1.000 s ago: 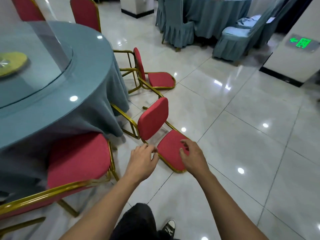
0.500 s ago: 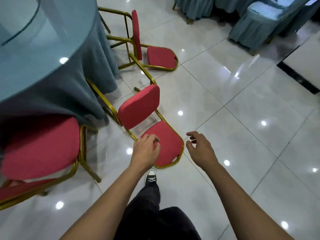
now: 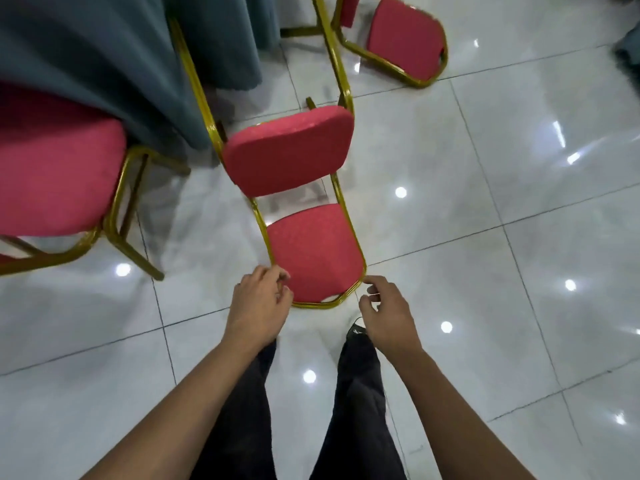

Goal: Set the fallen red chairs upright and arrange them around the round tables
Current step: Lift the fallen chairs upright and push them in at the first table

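Both hands' fingers loosely curled, empty, by fallen chair [image 3: 313,251]; upright chair [image 3: 59,168], tablecloth [image 3: 104,53] crowd left.

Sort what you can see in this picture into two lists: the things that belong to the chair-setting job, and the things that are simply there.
Part of the job:
- nearest fallen chair, on its back before the person
- second fallen chair, further off
- upright chair at the table
- blue-grey tablecloth of the round table
- left hand and right hand, at the nearest chair's backrest

Simply there:
- tiled floor
- shoe
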A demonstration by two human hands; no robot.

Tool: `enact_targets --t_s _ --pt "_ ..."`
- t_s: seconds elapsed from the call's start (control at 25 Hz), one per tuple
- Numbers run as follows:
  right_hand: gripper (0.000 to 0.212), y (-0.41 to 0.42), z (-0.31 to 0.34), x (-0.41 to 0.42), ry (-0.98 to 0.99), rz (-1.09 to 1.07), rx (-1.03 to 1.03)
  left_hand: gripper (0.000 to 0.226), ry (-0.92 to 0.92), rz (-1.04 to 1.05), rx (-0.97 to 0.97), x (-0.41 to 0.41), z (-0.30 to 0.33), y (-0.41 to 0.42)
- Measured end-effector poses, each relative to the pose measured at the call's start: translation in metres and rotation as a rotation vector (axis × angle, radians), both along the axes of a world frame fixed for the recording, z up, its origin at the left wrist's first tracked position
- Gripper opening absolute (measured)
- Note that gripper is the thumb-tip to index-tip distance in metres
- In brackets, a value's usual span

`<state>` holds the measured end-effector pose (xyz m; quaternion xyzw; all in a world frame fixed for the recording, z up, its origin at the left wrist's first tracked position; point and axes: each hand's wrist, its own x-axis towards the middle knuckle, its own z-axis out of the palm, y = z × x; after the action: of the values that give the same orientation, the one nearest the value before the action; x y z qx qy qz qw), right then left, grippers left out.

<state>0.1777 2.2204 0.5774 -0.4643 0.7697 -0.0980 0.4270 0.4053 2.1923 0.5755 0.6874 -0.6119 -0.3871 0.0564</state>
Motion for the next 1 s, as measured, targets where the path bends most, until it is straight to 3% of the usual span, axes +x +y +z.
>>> enact_targets --t_s 0.2,0.4,0.64,0.84,1.0 --pt "0.037 -0.041 -0.16 -0.072 0.013 0.161 0.06 0.038 0.011 0.324 0.109 -0.051 -0.147 0.031" --pt "0.036 -0.074 -0.359 -0.126 0.087 0.224 0.113 0.058 0.038 0.414 0.272 -0.091 -0.347 0.045" --pt "0.069 -0.107 -0.578 -0.149 0.11 0.131 0.146 0.077 0.005 0.581 0.34 -0.072 -0.565 0.022" --pt "0.063 -0.12 -0.647 -0.147 -0.05 -0.01 0.198 0.091 0.293 0.662 0.267 -0.054 -0.629 0.025" --pt "0.063 -0.116 -0.596 -0.154 -0.027 -0.06 0.208 0.094 0.307 0.659 0.28 -0.055 -0.58 0.036"
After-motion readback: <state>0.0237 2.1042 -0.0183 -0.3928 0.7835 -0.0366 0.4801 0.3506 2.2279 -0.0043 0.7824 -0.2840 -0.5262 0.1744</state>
